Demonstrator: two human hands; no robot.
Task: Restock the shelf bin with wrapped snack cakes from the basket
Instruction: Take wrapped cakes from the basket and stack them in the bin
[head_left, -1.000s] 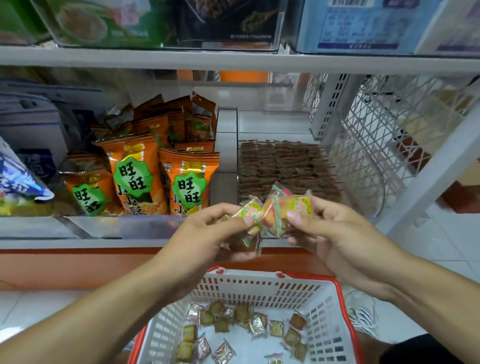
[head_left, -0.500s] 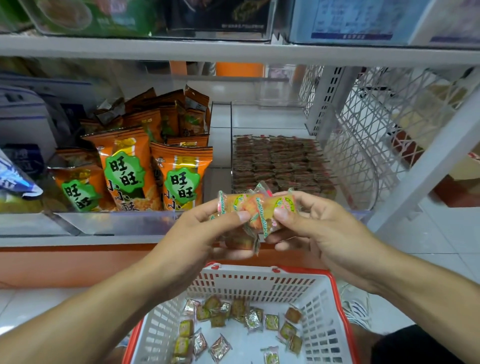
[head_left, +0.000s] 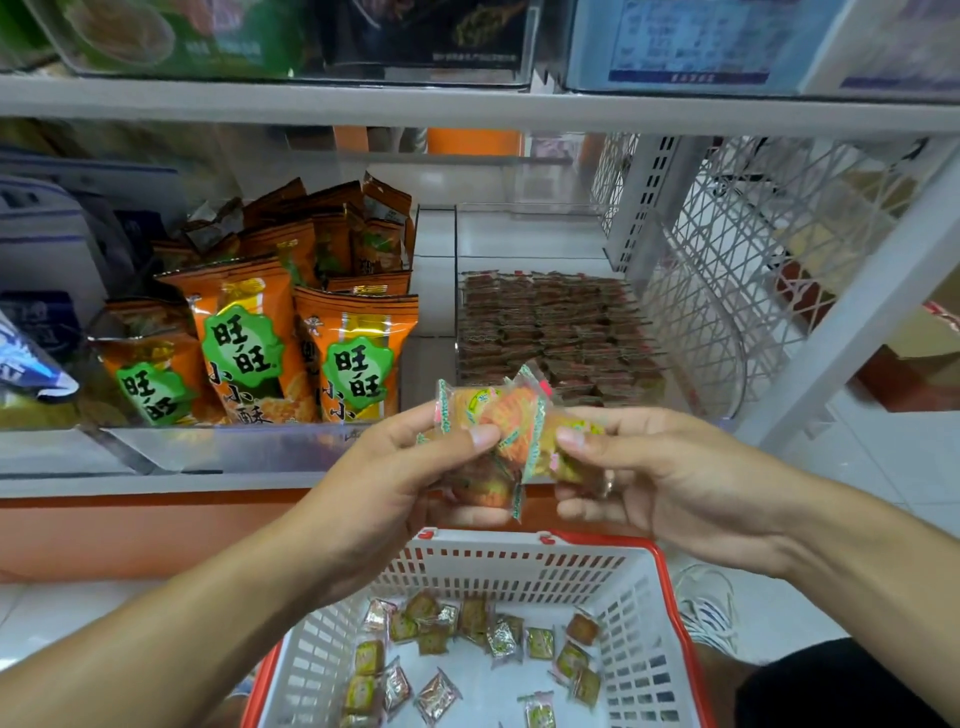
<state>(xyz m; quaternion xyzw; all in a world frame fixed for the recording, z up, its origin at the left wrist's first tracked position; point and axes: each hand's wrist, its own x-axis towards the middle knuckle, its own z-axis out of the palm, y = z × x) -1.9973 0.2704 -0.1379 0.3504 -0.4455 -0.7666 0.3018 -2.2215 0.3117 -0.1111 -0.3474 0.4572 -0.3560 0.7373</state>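
We hold a cluster of wrapped snack cakes (head_left: 511, 434) above the basket (head_left: 519, 571), our left hand (head_left: 395, 483) and right hand (head_left: 670, 483) each pinching the wrappers between thumb and fingers. Behind them the shelf bin (head_left: 561, 332) is packed with neat rows, and loose cakes (head_left: 467, 639) lie in the basket.

Open space is left above the layer of wrapped snack cakes (head_left: 556, 322) in the shelf bin (head_left: 691, 374), though it is capped by the upper shelf board (head_left: 467, 111). The bin is flanked on the left by upright orange snack bags (head_left: 358, 358) and on the right by a wire mesh panel (head_left: 753, 249). The basket (head_left: 519, 577) below is left open at the top.
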